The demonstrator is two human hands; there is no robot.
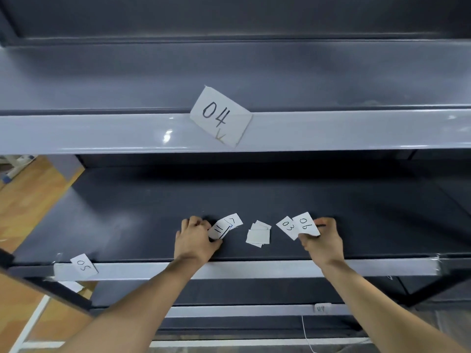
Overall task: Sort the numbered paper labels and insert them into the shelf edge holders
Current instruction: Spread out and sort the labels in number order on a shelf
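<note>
Wooden floor and dark framework around the shelving

A wooden floor (28, 200) in warm orange-brown planks showed at the left, beyond the end of the unit. A white stripe (30, 324) ran across it at a slant near the lower left corner. At the far left edge lay some blurred white and blue clutter (17, 164), too indistinct to name. A short grey upright post (67, 165) stood at the unit's left end. A black diagonal bar (51, 289) crossed the lower left, and a matching black bar (438, 289) slanted down at the right. A thin white cord (305, 332) hung down near the bottom centre. A dark grey back panel (229, 16) filled the top.
</note>
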